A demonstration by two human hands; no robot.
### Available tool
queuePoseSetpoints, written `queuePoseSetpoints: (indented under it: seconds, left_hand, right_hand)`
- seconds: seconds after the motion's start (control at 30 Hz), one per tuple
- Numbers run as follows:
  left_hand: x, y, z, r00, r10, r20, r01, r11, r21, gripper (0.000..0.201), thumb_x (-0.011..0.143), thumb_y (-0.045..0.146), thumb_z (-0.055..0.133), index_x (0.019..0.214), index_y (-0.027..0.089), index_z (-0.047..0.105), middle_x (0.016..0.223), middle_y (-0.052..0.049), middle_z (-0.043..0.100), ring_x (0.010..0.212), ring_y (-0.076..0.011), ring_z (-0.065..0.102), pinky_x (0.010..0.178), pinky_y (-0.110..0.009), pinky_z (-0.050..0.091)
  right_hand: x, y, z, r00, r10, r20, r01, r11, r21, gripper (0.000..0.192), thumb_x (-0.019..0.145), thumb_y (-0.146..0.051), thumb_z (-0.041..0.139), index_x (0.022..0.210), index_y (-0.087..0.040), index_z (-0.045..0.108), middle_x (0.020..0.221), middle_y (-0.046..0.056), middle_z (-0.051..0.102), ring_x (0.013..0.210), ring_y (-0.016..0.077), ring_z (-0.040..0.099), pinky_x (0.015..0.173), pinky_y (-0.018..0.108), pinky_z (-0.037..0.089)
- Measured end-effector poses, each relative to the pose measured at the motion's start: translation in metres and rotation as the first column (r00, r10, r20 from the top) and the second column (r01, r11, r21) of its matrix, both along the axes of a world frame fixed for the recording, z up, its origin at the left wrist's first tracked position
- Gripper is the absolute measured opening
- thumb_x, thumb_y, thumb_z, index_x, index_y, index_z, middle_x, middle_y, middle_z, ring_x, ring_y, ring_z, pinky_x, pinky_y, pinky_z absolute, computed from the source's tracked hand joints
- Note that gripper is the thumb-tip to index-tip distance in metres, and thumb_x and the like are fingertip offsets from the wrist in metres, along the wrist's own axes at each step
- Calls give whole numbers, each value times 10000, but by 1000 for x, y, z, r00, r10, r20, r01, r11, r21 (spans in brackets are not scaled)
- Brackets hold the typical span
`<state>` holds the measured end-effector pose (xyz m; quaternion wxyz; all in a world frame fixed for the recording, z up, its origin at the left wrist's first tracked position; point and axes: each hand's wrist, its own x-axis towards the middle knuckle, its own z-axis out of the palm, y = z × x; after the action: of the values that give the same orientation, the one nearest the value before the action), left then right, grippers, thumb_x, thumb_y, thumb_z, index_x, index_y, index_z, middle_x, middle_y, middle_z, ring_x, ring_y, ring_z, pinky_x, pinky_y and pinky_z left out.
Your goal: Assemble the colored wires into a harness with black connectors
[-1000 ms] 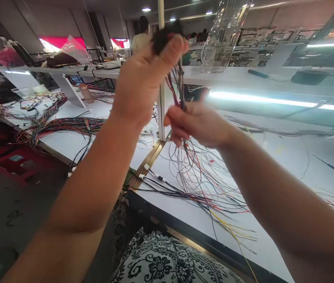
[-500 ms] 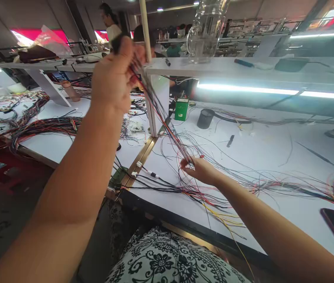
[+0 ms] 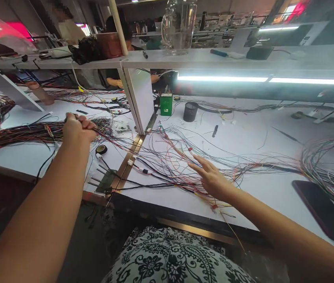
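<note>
A bundle of thin coloured wires [image 3: 143, 151] is gripped in the left hand [image 3: 77, 129], which is closed in a fist around one end at the far left of the white worktable [image 3: 258, 145]. From the fist the wires are drawn out to the right, across the brass-coloured seam [image 3: 125, 165] between two table sections, and fan out into loose strands over the near middle of the table. The right hand [image 3: 212, 179] is held open and flat, fingers [image 3: 198, 163] stretched out and slightly spread, just above or lightly on these loose strands — whether contact is made cannot be told. Nothing is held in it.

A small roll of black tape [image 3: 101, 149] lies just right of the left fist, near the wires. Further left, a thick dark harness of wires [image 3: 13, 135] is laid along the table. At the far side, near the upright post [image 3: 137, 102], a green box [image 3: 166, 104] and a black mesh cup [image 3: 190, 112] stand side by side. A coil of coloured wires [image 3: 329, 165] is spread at the right, and a dark flat phone-like slab [image 3: 324, 210] lies at the near right edge. On the shelf [image 3: 214, 59] above, a clear glass jug [image 3: 178, 25] is set, with a lit strip lamp [image 3: 261, 79] beneath the shelf. Another person's hand [image 3: 119, 83] is seen beyond the post — well apart from the gripped bundle
</note>
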<state>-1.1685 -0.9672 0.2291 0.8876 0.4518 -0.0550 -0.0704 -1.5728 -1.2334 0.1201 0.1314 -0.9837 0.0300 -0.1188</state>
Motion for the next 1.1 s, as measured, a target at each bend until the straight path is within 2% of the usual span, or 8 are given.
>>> queuePoseSetpoints:
  seconds: [0.17, 0.37, 0.53, 0.6, 0.63, 0.73, 0.83, 1.1]
  left_hand:
    - [-1, 5, -4, 989, 65, -134, -65, 998, 5, 416, 1007, 398, 189, 674, 193, 330, 429, 110, 212, 412, -93, 47, 422, -230, 109]
    - [-59, -26, 26, 968, -142, 207, 177, 971, -160, 172, 979, 239, 390, 917, 221, 549, 438, 104, 212, 406, -91, 131, 443, -215, 240]
    - [-135, -42, 24, 612, -562, 557, 527, 815, 243, 108, 831, 294, 659, 748, 225, 652, 528, 49, 480, 506, -100, 446, 558, -274, 417]
    - [-169, -47, 14, 408, -750, 520, 431, 661, 614, 161, 753, 286, 737, 908, 250, 711, 639, 22, 608, 565, -115, 520, 542, -259, 402]
    - [-186, -52, 6, 276, -873, 401, 365, 481, 797, 254, 778, 278, 708, 1032, 278, 697, 653, 24, 622, 555, -116, 523, 538, -258, 403]
    - [-231, -71, -25, 3, -981, 192, 132, 190, 973, 215, 873, 258, 539, 1021, 275, 694, 886, -16, 688, 806, -172, 610, 724, -304, 452]
    - [-260, -94, -64, -54, -995, 89, 18, 88, 996, 225, 891, 259, 470, 923, 242, 692, 890, -34, 659, 819, -178, 600, 733, -291, 446]
    - [-285, -120, -134, 54, -997, 53, -24, 52, 998, 221, 869, 333, 537, 1033, 274, 674, 1020, -22, 598, 832, -167, 600, 714, -266, 445]
  right_hand:
    - [-20, -32, 64, 954, -1, -299, 96, 949, 302, 361, 872, -192, 431, 1150, -300, 635, 1030, -5, 704, 771, 142, 675, 722, 311, 571]
    - [-13, -67, 88, 899, -438, 17, 437, 890, -129, 354, 855, -178, 460, 1171, -195, 619, 1003, 81, 695, 800, 189, 649, 717, 325, 490]
    - [-41, -3, 59, 799, -271, -537, 219, 962, -161, 152, 839, -308, 543, 808, -239, 675, 742, 25, 692, 670, 198, 632, 545, 272, 349]
    - [-53, 20, 43, 720, -247, -648, 191, 969, -157, 123, 811, -318, 585, 782, -229, 664, 739, 38, 697, 683, 219, 640, 529, 267, 296]
    - [-58, 27, 35, 703, -269, -658, 213, 963, -166, 122, 815, -307, 576, 799, -221, 659, 755, 49, 700, 689, 224, 643, 526, 267, 280]
    - [-66, 37, 18, 686, -345, -640, 297, 936, -186, 176, 865, -257, 470, 827, -201, 633, 792, 65, 700, 692, 217, 641, 522, 270, 255]
    - [-68, 37, 12, 682, -396, -615, 406, 904, -133, 185, 877, -281, 452, 873, -218, 626, 826, 44, 703, 720, 205, 634, 541, 266, 267]
    - [-65, 34, 6, 693, -431, -578, 544, 839, 26, 158, 846, -292, 497, 854, -223, 638, 805, 21, 698, 730, 188, 611, 579, 257, 306]
